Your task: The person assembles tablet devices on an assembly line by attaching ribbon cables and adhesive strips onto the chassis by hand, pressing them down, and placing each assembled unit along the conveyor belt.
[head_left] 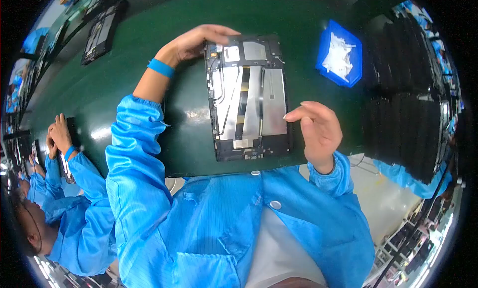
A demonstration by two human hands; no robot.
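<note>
An opened tablet (275,96) lies in front of me on the green table, its inside facing up, with silver battery plates, black cables and a dark frame showing. My left hand (201,40) is at its far left corner. The fingers, slightly blurred, bend over the far edge and grip it. A blue band (161,68) circles that wrist. Beside the tablet's right edge is my right hand (321,128), palm partly turned up. Its fingers are loosely bent and apart, holding nothing visible, and the index fingertip comes close to the edge.
A blue bin (358,64) with white pieces stands at the far right. Beyond it rise stacks of black panels (398,128). Another opened tablet (102,34) lies far left. On the left, a co-worker in blue (84,223) handles a device. The green table (149,19) ends near my body.
</note>
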